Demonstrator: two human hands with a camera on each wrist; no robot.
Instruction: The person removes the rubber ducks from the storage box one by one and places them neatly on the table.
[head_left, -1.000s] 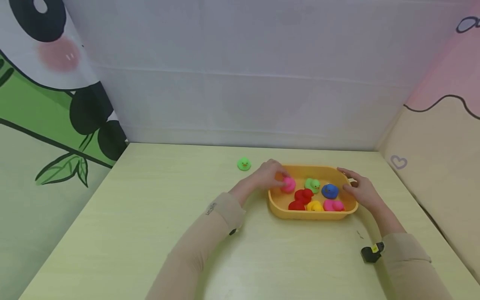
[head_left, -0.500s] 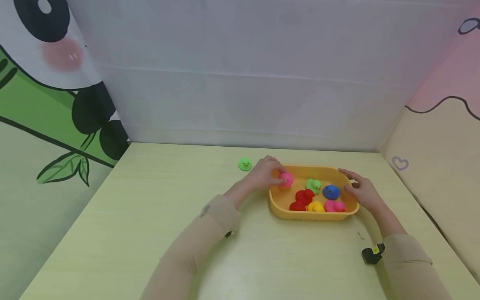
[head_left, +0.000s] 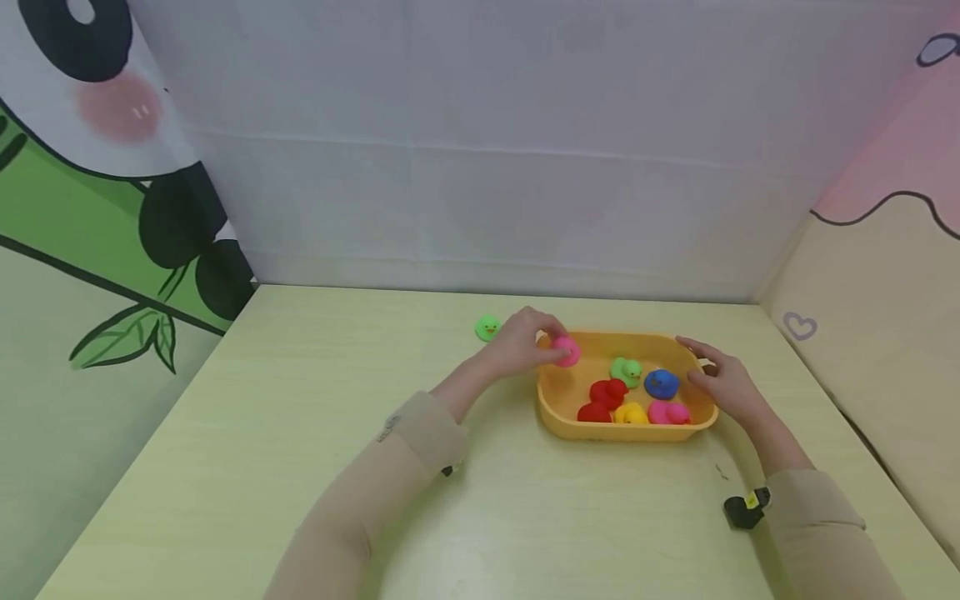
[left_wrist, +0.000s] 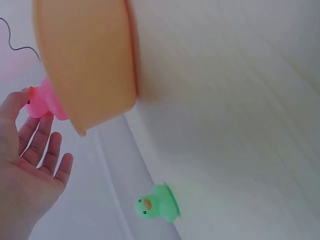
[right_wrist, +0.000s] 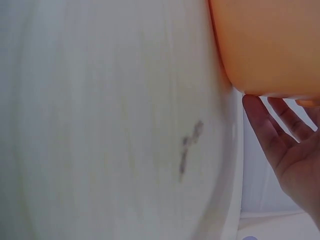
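Note:
My left hand (head_left: pixel 517 343) pinches a pink rubber duck (head_left: pixel 568 352) between thumb and fingers, at the left end of a yellow-orange plastic tub (head_left: pixel 558 402). In the left wrist view the duck (left_wrist: pixel 46 101) shows level with the tub's rim, its lower part hidden behind the wall. My right hand (head_left: pixel 726 383) holds the tub's right end, thumb over the rim; in the right wrist view its fingers (right_wrist: pixel 265 132) lie against the outer wall. Inside the tub are a green duck (head_left: pixel 626 372), a blue duck (head_left: pixel 662 384), a yellow duck (head_left: pixel 631 413), another pink duck (head_left: pixel 667 412) and two red ducks (head_left: pixel 608 393).
A green duck (head_left: pixel 487 327) stands on the pale wooden table (head_left: pixel 300 400), left of the tub and just behind my left hand. A white cloth wall (head_left: pixel 480 217) rises along the table's back edge, with printed panels at both sides.
My left hand has lifted the pink duck from the tub's floor and drawn it left and back toward the rim. The right hand stays at the tub's right end.

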